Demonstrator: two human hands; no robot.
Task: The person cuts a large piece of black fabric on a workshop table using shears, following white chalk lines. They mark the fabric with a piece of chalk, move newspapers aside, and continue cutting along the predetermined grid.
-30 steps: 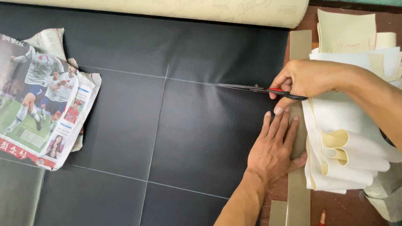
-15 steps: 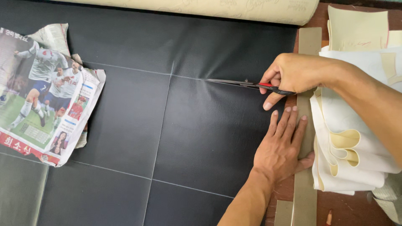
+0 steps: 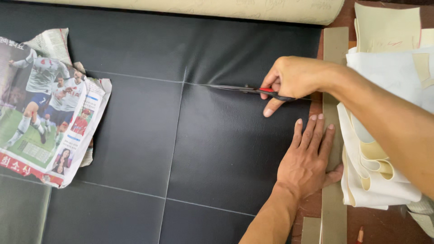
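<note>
- The right hand (image 3: 296, 77) is clenched around the handles of a pair of scissors (image 3: 246, 89), whose red inner grip shows between the fingers.
- The thin blades point left and lie along a chalk line drawn across the black sheet (image 3: 135, 126), with the tips near the spot where that line meets a second line running down the sheet.
- The scissors sit in the upper right part of the sheet, just left of its right edge.
- The left hand (image 3: 307, 162) grasps nothing: it lies flat, palm down, fingers together and pointing up, pressing on the sheet below the scissors.
- Its thumb side touches a long grey strip (image 3: 333, 49) that runs top to bottom along the sheet's right edge.
- The two hands are near each other but apart, the right above the left.
- Right of the strip lies a stack of white and cream cut pieces (image 3: 384, 180), partly under the right forearm.
- More cream pieces (image 3: 386, 27) lie at the top right.
- A cream roll (image 3: 203, 7) lies along the top edge of the sheet.
- A crumpled newspaper (image 3: 45, 108) with a colour sports photo rests on the left part of the sheet, well apart from both hands.
- Brown table top (image 3: 384, 226) shows at the lower right, with a small pencil end (image 3: 360, 235) on it.
</note>
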